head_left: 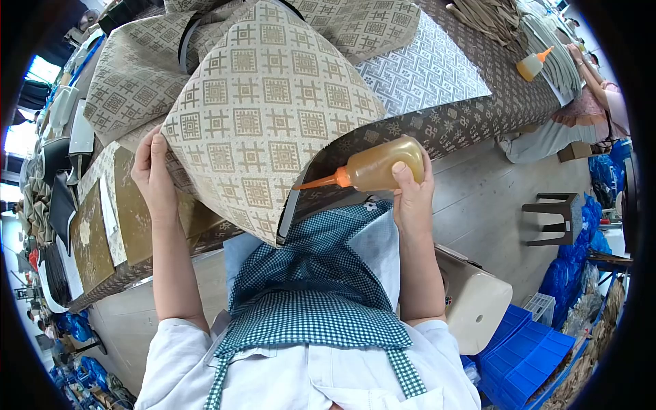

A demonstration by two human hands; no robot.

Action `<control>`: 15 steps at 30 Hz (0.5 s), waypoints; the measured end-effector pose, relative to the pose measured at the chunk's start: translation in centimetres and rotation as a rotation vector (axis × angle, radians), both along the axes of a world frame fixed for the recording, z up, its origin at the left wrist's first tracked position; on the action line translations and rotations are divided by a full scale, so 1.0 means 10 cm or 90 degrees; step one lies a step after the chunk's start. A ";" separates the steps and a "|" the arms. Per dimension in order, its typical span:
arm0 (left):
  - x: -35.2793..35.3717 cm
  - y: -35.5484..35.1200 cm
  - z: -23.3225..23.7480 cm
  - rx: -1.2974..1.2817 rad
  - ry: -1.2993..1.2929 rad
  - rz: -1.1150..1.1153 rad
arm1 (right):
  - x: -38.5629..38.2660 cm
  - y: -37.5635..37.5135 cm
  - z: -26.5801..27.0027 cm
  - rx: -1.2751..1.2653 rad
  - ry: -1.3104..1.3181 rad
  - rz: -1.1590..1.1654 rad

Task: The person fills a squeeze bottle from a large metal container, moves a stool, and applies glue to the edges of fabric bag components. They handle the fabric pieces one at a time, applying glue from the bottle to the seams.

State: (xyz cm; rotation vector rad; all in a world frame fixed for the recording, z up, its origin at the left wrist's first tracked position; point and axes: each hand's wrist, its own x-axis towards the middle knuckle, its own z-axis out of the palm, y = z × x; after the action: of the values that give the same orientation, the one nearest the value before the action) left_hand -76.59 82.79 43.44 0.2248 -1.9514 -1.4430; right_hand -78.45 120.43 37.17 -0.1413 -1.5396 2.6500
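Observation:
My left hand (154,167) grips the left edge of a large beige piece of patterned fabric (270,89), which curves up off the table. In my right hand (412,191) is a squeeze bottle (383,166) of amber liquid, tipped on its side. Its orange nozzle (318,183) points left, and the tip is at the fabric's right edge, near a dark strip (290,212) along the lower corner. Whether liquid is coming out is too small to tell. More pieces of the same fabric (137,75) lie behind.
A white-and-grey patterned sheet (430,68) lies on the brown patterned table cover (492,116). Another squeeze bottle (529,67) lies at the back right, near a person (601,102). On the floor to the right are a dark stool (553,219), a beige stool (478,311) and blue crates (523,355).

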 end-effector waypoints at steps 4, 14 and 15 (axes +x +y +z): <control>0.01 0.01 -0.01 0.004 0.003 -0.003 | 0.10 -0.03 -0.05 -0.009 -0.004 0.018; 0.03 0.01 -0.02 -0.017 -0.006 -0.004 | 0.43 -0.07 -0.14 -0.042 -0.058 0.067; 0.04 0.01 -0.01 -0.018 -0.008 -0.005 | 0.46 -0.06 -0.15 -0.050 -0.066 0.077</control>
State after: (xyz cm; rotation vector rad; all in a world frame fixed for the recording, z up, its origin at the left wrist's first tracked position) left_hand -76.20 82.89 43.32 0.2141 -1.9829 -1.4216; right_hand -73.84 119.81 35.68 -0.1992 -1.5207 2.8414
